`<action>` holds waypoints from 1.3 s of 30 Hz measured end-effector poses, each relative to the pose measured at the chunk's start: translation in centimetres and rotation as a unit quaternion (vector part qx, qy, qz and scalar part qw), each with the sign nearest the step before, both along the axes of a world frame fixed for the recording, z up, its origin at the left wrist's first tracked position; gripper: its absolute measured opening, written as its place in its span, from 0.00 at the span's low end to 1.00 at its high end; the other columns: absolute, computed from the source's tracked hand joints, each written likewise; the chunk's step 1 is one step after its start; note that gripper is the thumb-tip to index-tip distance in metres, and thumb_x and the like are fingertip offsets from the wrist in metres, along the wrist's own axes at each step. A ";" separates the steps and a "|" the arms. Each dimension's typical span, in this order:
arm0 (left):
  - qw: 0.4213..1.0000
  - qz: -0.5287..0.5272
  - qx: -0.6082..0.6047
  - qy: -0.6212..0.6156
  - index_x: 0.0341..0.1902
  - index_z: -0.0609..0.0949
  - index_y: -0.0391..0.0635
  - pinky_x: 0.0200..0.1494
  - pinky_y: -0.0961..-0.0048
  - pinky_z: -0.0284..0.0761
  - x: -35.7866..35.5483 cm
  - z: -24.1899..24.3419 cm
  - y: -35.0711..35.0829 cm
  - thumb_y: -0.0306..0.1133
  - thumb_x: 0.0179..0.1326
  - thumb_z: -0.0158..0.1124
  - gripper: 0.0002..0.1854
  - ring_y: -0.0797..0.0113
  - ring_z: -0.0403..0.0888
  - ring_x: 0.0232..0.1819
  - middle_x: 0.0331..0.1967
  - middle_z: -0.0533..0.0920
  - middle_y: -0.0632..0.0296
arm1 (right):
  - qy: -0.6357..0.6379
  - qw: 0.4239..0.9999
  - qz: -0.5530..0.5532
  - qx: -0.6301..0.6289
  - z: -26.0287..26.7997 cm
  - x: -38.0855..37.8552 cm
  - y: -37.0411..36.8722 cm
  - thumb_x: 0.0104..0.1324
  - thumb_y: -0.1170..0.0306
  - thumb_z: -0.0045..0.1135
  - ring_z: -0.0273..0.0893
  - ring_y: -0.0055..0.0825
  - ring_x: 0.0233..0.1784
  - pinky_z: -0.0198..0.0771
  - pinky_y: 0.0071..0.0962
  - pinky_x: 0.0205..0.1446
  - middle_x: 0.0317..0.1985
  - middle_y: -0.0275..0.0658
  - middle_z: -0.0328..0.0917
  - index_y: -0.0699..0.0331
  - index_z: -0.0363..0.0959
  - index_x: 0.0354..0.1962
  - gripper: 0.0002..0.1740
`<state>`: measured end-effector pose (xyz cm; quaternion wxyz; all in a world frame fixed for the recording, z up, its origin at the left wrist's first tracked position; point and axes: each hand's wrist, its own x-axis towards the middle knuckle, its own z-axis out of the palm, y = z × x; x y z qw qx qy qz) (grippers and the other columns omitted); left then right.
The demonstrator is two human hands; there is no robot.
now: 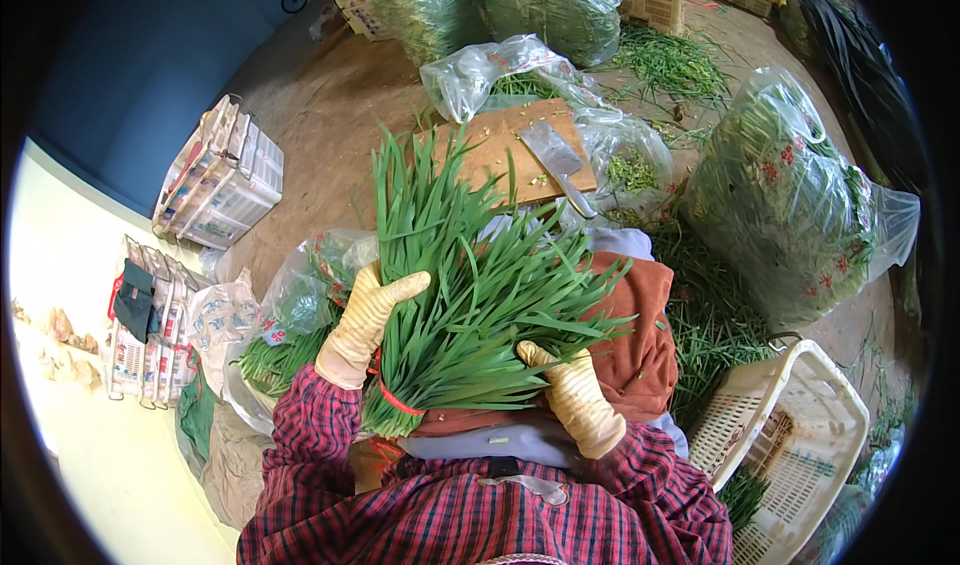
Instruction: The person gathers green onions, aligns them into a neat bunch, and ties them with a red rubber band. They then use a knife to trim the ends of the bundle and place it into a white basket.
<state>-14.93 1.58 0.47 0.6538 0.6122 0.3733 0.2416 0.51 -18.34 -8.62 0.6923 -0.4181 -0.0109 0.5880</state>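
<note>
A large bunch of green Chinese chives (457, 287) lies across my lap, its leaves fanned out up and to the right. A red band (397, 400) circles it near the cut ends. My left hand (367, 325), in a cream rubber glove, holds the bunch's left side, thumb over the leaves. My right hand (574, 392), gloved alike, is at the lower right leaves; its fingers are partly under them. Beyond the leaves, a cleaver (553, 148) rests on a wooden cutting board (487, 156) strewn with chopped bits. A brown cloth (637, 340) covers my lap.
A full plastic bag of greens (780, 212) stands at right, above a tilted white plastic crate (810, 445). Loose greens (712, 325) cover the floor beside me. More chives (285, 358) lie at left in plastic. White crates (225, 182) stand farther left; bagged greens (547, 9) are ahead.
</note>
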 end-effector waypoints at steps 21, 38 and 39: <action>0.999 -0.012 0.027 -0.025 0.66 0.75 0.39 0.65 0.66 0.70 0.5 0.5 -1.9 0.29 0.57 0.75 0.32 0.66 0.78 0.57 0.56 0.82 0.59 | -0.193 0.971 -0.138 -0.001 4.5 4.5 -2.4 0.70 0.78 0.58 0.73 0.26 0.61 0.71 0.29 0.64 0.66 0.41 0.69 0.64 0.58 0.71 0.34; 0.999 -0.001 0.041 -0.011 0.64 0.76 0.37 0.60 0.69 0.75 1.0 0.4 -3.3 0.28 0.58 0.74 0.30 0.69 0.80 0.53 0.53 0.83 0.60 | -0.589 0.795 0.134 0.053 6.4 4.0 1.1 0.63 0.67 0.68 0.83 0.32 0.36 0.77 0.30 0.40 0.35 0.39 0.83 0.59 0.85 0.43 0.11; 0.999 0.000 0.030 -0.015 0.63 0.77 0.37 0.60 0.69 0.75 1.1 0.4 -3.3 0.28 0.58 0.74 0.30 0.69 0.80 0.53 0.53 0.83 0.60 | -0.585 0.797 0.141 0.042 6.4 3.8 1.2 0.63 0.66 0.68 0.83 0.32 0.35 0.77 0.30 0.39 0.34 0.39 0.82 0.58 0.86 0.43 0.11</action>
